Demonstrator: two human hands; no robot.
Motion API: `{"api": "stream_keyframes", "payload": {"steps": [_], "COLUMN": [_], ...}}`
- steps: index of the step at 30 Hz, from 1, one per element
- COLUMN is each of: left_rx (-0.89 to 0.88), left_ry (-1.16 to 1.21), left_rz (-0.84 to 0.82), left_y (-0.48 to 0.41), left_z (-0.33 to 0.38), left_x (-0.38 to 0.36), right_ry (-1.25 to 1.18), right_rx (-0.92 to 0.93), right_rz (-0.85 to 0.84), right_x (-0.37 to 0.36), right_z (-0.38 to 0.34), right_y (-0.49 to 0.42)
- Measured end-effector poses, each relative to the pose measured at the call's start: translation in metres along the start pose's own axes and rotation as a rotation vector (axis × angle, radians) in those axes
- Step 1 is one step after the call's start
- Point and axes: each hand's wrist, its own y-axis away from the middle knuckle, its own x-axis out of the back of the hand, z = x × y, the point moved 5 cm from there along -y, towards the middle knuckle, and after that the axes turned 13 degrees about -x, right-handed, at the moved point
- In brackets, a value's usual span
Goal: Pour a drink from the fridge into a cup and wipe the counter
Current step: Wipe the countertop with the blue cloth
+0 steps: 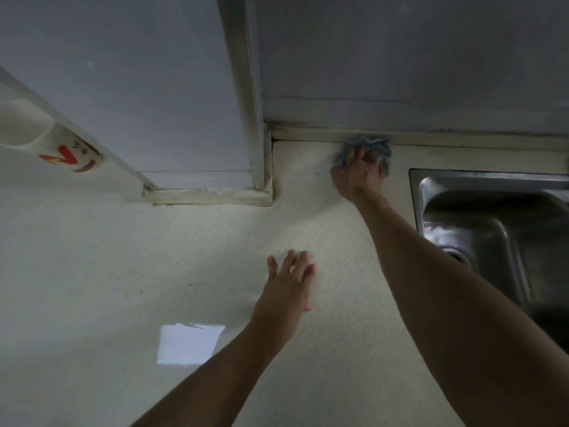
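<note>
The blue-grey cloth (380,143) lies bunched at the far edge of the counter (123,257), pushed up against the pale strip (462,138) where the counter meets the wall. The right hand (358,174) sits on top of it, fingers curled over the folds and gripping them, with the arm stretched out from the near right. Just to the right of the cloth is the far left corner of a steel sink (492,217), set into the counter; its drain (458,254) shows beside the right forearm. The left hand (288,288) is nearer and to the left, well apart from the cloth, with fingers straight and slightly spread, holding nothing. It is low over the speckled surface, possibly resting flat on it, though the blur makes contact hard to judge. Near and left of that hand a bright white rectangle (189,343) shows on the counter, partly covered by the left forearm. To the left of the cloth a boxed wall column (184,87) juts forward onto the counter, and the cloth lies in the recess to its right. At the far left edge stands a white object (37,131) bearing a red mark (61,158).
</note>
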Motion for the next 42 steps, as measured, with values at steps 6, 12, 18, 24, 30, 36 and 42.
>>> {"api": "stream_keyframes", "payload": {"steps": [6,12,18,24,30,36,42], "left_rx": [0.045,0.033,0.011,-0.24,-0.178,-0.065,-0.065], "left_ry": [-0.054,-0.041,-0.077,-0.126,-0.006,-0.102,-0.088], "left_rz": [0.017,0.084,0.087,0.081,0.212,0.08,0.018], "left_y": [-0.004,-0.004,-0.005,0.06,0.174,0.235,0.273], "left_z": [0.004,0.006,0.004,-0.009,-0.018,-0.047,-0.078], "left_x": [0.003,0.015,0.018,-0.006,-0.032,-0.055,-0.063], "right_ry": [0.01,0.164,0.113,0.043,0.082,0.109,0.116], "right_rx": [0.284,0.443,0.425,0.178,-0.046,-0.16,0.132], "right_rz": [-0.072,-0.057,-0.063,-0.063,-0.114,-0.076,-0.043], "right_x": [-0.021,-0.042,-0.049,-0.058,-0.078,-0.087,-0.124], "right_z": [-0.096,-0.093,-0.037,0.048,0.057,-0.011,-0.134], "right_y": [0.049,0.049,0.117,0.162,0.203,0.194,0.227]}}
